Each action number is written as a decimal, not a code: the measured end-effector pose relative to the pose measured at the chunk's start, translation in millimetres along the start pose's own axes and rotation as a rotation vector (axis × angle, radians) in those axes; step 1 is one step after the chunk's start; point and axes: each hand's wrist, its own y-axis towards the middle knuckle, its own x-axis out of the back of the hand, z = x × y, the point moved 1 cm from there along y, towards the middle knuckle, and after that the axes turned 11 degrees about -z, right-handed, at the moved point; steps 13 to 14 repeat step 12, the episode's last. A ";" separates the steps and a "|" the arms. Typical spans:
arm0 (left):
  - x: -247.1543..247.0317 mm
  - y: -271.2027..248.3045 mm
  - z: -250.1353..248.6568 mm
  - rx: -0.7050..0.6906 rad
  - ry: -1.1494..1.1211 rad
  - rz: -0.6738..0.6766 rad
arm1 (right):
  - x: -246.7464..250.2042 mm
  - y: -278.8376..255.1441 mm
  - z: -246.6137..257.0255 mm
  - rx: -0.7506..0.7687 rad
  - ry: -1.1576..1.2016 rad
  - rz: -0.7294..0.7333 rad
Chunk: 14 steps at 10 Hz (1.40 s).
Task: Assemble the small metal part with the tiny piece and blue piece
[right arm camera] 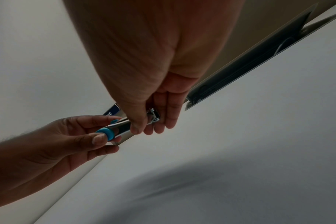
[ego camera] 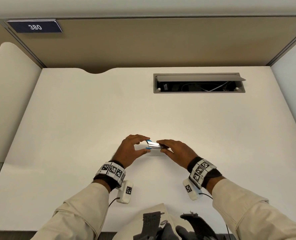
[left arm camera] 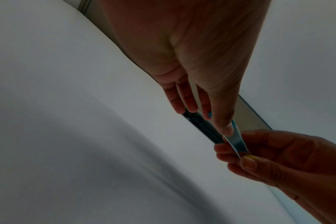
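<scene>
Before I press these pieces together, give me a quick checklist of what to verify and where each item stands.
1. Left hand grips the blue piece: ok, thumb and fingers pinch its end.
2. Right hand holds the small metal part: ok, fingers curl round its other end.
3. Metal part and blue piece lined up: ok, blue shows at the metal part's left end.
4. Tiny piece in place: cannot tell; a small wire fitting shows at the right end, its seating unclear.
5. Assembly lifted off the desk: ok, held above it.
6. Fully seated: cannot tell.
</scene>
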 end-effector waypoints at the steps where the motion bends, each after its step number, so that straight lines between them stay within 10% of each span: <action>1: -5.9 3.5 3.2 -0.011 0.045 0.008 | -1.1 4.9 -5.8 -0.008 0.011 0.006; 14: -50.5 32.0 40.0 0.018 0.313 0.106 | -33.0 33.2 -71.8 -0.084 -0.009 -0.119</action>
